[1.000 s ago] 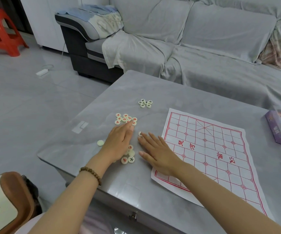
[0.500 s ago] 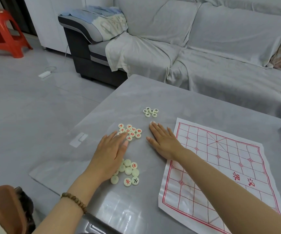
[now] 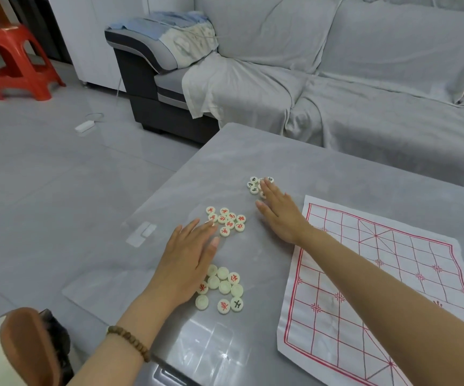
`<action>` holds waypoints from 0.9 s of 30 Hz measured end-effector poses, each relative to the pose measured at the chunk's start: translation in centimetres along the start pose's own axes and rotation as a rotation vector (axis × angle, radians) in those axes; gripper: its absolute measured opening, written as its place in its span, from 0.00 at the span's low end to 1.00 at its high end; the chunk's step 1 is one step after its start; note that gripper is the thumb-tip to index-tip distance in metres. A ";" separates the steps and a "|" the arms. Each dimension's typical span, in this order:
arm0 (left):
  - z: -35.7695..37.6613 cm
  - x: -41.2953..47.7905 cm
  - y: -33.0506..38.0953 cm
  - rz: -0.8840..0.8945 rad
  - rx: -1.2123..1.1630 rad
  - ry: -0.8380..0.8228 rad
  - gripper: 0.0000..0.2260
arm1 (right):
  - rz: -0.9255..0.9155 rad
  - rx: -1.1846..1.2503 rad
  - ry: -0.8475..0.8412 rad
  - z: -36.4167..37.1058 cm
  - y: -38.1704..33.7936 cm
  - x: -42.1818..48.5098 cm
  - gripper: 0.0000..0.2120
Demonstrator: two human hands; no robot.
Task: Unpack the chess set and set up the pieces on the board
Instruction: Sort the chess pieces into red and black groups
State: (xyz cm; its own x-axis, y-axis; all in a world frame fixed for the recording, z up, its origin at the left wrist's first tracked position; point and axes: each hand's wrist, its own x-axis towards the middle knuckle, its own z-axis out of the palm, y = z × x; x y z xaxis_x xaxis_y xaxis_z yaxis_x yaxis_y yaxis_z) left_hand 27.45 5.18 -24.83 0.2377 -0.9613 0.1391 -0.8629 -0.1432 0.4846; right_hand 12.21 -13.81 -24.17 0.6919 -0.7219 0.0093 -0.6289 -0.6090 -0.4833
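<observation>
**Q:** Where are the hands?

**A:** Centre frame, on the grey table (image 3: 336, 168). The left hand (image 3: 189, 257) lies flat, fingers straight and gripping nothing, its tips at the red-marked pieces (image 3: 229, 222). The right hand (image 3: 279, 215) is also flat and empty, and its fingertips touch the black-marked pieces (image 3: 254, 185) just above.

**Q:** And the rest of the set?

**A:** A mixed pile (image 3: 224, 287), some pieces face down, sits beside the left palm. The paper board (image 3: 386, 274) is spread out at lower right.

Soft even daylight, glare on glossy table (image 3: 203, 355) (near edge), wide-angle bowing
</observation>
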 end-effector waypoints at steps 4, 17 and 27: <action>-0.5 -1.2 0.0 0.072 -0.043 -0.018 0.31 | -0.083 0.205 0.027 0.0 -3.5 -6.6 0.22; -1.1 -4.9 0.0 0.182 0.105 -0.055 0.31 | -0.233 -0.055 -0.030 3.7 -6.3 -12.6 0.20; -1.3 -3.6 -0.9 0.078 0.049 0.024 0.18 | -0.080 -0.008 0.071 4.2 -7.7 -9.9 0.11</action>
State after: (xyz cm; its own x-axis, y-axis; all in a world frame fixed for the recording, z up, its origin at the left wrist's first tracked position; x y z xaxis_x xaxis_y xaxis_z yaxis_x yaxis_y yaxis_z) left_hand 27.94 9.03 -24.63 0.1792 -0.9641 0.1959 -0.8998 -0.0801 0.4289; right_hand 11.69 -0.57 -24.27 0.7132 -0.6924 0.1095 -0.5760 -0.6679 -0.4714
